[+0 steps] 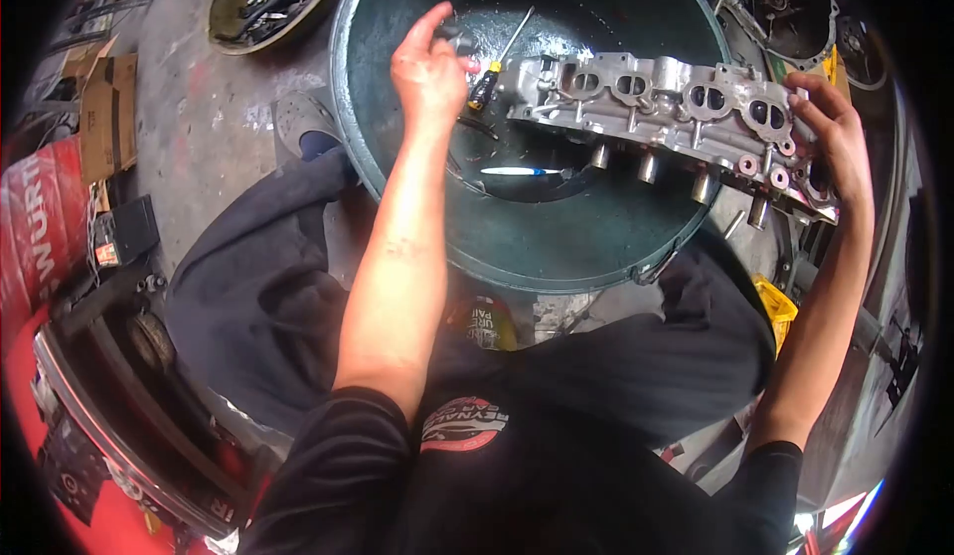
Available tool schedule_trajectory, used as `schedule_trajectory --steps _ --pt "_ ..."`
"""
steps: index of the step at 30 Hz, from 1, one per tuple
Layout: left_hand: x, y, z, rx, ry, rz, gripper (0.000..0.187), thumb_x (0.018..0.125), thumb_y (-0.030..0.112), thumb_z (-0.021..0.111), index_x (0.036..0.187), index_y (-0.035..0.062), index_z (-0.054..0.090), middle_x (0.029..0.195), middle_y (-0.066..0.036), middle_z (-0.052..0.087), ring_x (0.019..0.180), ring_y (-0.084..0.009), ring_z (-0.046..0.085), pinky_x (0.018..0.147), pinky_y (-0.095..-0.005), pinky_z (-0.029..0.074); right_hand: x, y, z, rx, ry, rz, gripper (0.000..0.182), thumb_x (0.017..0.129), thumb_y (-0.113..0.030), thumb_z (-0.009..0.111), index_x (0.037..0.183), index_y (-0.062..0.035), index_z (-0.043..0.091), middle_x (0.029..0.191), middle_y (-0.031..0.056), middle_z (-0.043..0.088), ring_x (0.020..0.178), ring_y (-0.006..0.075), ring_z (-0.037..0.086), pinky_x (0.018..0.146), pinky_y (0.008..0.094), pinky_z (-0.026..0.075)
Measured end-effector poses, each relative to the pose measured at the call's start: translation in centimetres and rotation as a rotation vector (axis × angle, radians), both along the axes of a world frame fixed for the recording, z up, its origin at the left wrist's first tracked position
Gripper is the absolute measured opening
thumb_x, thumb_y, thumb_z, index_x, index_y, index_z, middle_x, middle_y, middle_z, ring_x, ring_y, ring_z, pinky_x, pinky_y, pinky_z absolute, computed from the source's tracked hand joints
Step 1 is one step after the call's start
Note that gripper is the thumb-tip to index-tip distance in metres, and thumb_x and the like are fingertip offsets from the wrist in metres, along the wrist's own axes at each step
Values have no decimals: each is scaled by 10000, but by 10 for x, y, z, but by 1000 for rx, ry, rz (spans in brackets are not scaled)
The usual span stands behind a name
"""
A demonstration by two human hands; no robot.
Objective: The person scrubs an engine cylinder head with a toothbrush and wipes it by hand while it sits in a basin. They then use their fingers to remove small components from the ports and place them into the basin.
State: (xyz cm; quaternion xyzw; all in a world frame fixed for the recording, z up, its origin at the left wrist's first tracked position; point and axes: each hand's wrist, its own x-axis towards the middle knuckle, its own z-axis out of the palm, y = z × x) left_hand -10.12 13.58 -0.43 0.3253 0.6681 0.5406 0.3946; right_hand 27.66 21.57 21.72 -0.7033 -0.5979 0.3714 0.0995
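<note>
My right hand (838,143) grips the right end of a metal engine cylinder head (671,108), fingers over its top edge. The head lies tilted across the right side of a large dark green tub (596,247), its oval ports facing up. My left hand (430,76) hovers over the tub's left part, left of the head and apart from it. Its fingers are spread; a grey blur beside them I cannot make out. Nearby in the tub is a screwdriver (485,88) with a black and yellow handle. A thin blue and white brush-like tool (522,170) lies lower down.
A round basin (260,46) of metal parts stands on the floor at upper left. Large metal housings (780,3) sit at upper right. A cardboard box (107,118) and red car bodywork (40,217) are on the left. A yellow crate (775,309) stands by my right knee.
</note>
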Motion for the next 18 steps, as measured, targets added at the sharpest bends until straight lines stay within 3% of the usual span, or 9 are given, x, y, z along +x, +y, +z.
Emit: schedule_trajectory --steps 3,6,8,9,11,14,16,17,18 --pt "-5 -25 -4 9 -18 -31 308 941 -19 453 1144 0 684 850 -127 718 679 -161 724 524 -266 515 1 3 0 13 -24 88 283 931 -159 642 1196 -59 657 1123 30 645 908 115 603 653 249 507" --pt "3 -44 -5 -209 -13 -31 245 931 -13 519 1102 -1 694 838 -118 719 654 -151 702 524 -272 517 -6 -2 4 24 -9 74 294 924 -162 630 1201 -66 655 1143 29 645 992 124 590 654 256 513" --pt "9 -45 -17 -338 24 -53 221 911 -25 575 1095 2 695 819 -112 718 626 -151 680 529 -275 520 -7 -3 -1 88 22 32 288 917 -148 635 1188 -53 659 1072 26 656 887 100 590 621 253 498" --pt "10 -38 -25 -395 35 -72 281 882 -53 601 1150 -8 671 930 -139 721 636 -154 682 545 -279 537 -9 -3 3 24 42 14 282 913 -135 638 1178 -44 661 1032 23 659 826 85 575 604 249 484" --pt "18 4 -34 -302 182 -83 345 853 10 627 1195 37 662 865 -133 727 630 -175 693 585 -325 551 -11 -4 3 14 90 -4 254 905 -93 644 1147 -20 670 928 9 657 679 52 519 574 232 443" --pt "48 89 -37 -205 287 -302 475 816 41 647 1287 71 597 889 -183 726 703 -244 723 710 -379 564 -2 -3 -4 91 130 13 248 885 -50 653 1126 8 665 1039 58 673 835 93 579 725 218 453" --pt "75 156 -86 -127 429 -603 345 797 103 666 1137 44 668 1014 -195 720 959 -340 706 864 -425 544 -2 -3 -8 161 144 41 252 860 -21 655 1106 36 661 1114 110 673 1007 148 611 868 244 455" --pt "94 185 -102 -128 533 -780 304 783 132 667 1071 39 695 1069 -198 712 1080 -374 659 932 -436 521 -5 -2 -5 167 121 68 249 835 -26 661 1071 56 663 1134 160 662 1119 226 596 965 300 429" --pt "113 212 -123 -122 714 -896 312 765 136 665 1059 45 708 1088 -201 708 1079 -380 661 938 -428 526 -3 0 -5 213 48 134 247 818 -54 667 1038 57 670 1136 187 666 1092 280 606 983 373 434"
